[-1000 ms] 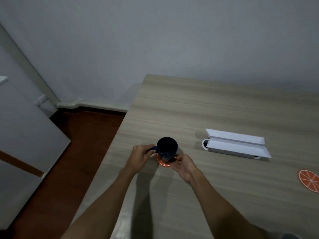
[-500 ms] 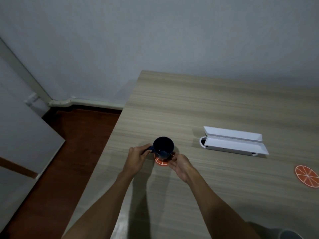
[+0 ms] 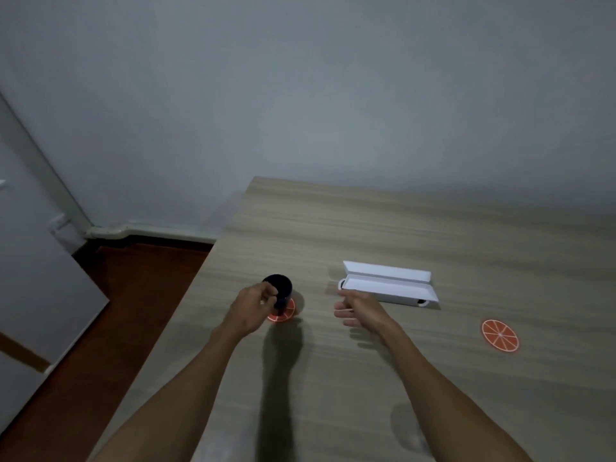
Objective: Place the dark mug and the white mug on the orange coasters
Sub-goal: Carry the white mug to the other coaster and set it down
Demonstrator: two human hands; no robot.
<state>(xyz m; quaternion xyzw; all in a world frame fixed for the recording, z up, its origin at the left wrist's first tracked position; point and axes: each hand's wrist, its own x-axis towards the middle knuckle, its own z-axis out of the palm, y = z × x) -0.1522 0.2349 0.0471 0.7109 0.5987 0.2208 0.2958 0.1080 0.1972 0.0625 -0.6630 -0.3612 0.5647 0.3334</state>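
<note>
One dark mug (image 3: pixel 279 291) sits on the near orange coaster (image 3: pixel 283 311); left hand (image 3: pixel 250 306) is curled at its handle, grip unclear. Right hand (image 3: pixel 361 308) is open and empty, near the white box (image 3: pixel 388 286), probably freed for the next mug. Second coaster (image 3: pixel 500 335) is bare; no white mug visible.

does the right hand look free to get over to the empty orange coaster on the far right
Probably yes. The right hand is open and holds nothing, and only bare table lies between it and the empty coaster. The white box sits further back, off that path.
</note>
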